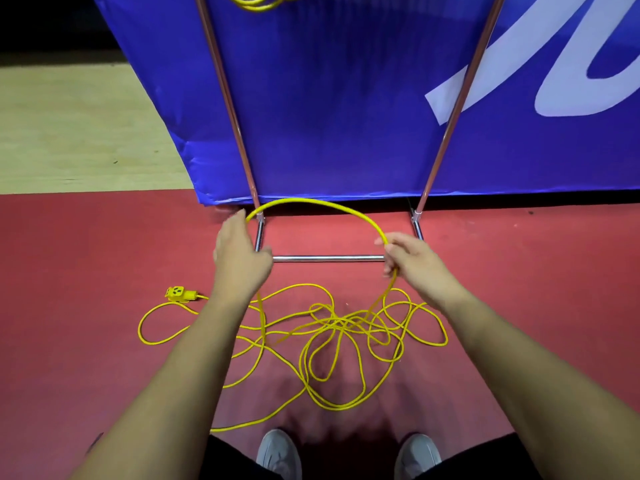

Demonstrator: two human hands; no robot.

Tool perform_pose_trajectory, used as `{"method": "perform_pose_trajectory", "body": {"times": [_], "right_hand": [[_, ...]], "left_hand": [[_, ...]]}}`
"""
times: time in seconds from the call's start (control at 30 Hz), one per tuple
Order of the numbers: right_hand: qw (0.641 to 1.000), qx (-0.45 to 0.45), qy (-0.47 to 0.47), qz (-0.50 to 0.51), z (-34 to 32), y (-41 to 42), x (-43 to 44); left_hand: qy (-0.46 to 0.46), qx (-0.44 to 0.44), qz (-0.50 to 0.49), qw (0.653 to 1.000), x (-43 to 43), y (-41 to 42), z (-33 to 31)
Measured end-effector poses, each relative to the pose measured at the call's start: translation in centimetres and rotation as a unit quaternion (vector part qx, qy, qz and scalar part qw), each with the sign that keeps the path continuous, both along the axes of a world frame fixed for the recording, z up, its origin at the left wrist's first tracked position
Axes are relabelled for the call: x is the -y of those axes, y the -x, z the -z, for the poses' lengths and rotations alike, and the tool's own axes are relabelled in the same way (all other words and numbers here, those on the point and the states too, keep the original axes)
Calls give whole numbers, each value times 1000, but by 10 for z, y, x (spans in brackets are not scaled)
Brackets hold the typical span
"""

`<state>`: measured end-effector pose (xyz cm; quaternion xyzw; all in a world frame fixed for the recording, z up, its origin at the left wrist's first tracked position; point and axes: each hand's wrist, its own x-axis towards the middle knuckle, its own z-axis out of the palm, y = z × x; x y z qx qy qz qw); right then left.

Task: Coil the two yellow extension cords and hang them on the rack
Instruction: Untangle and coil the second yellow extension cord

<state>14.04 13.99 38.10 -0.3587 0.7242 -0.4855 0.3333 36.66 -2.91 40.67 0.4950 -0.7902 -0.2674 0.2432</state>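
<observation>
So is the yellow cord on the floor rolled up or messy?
Messy: the thin yellow extension cord sprawls in loose tangled loops across the red floor.

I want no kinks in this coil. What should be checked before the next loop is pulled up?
1. Right hand pinches thin yellow extension cord: ok.
2. Left hand holds the arc's other end: ok.
3. Slack on red floor untangled: not ok, loops cross.
4. Yellow socket block lying free: ok.
5. Grey shoes off the cord: ok.
</observation>
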Motion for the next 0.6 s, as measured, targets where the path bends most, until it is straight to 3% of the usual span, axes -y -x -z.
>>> {"method": "perform_pose_trajectory", "body": {"times": [0.1,0.17,0.23,0.3,0.37,0.43,0.5,0.53,0.6], "right_hand": [[993,-37,23,-113,-35,-20,4],[983,-52,36,-171,-47,-36,3],[981,-59,57,-177,-51,-41,5],[977,-84,51,-187,-43,-34,3],[969,-151,0,-197,-15,-18,-3],[960,-185,-70,-201,23,-3,-13],[956,-161,-136,-204,53,4,-25],[958,-135,-159,-197,60,5,-28],[975,-85,-157,-131,61,6,-29]], "left_hand": [[131,-65,152,978,-17,12,-6],[60,-51,285,955,-34,23,-9],[-72,-18,334,940,-47,26,-10],[-109,-50,333,935,-50,26,-13],[-137,-142,308,931,-51,27,-22],[-186,-281,276,900,-51,27,-34],[-232,-384,232,863,-43,24,-41],[-233,-391,207,866,-37,20,-41],[-171,-291,172,925,-26,13,-37]]}}
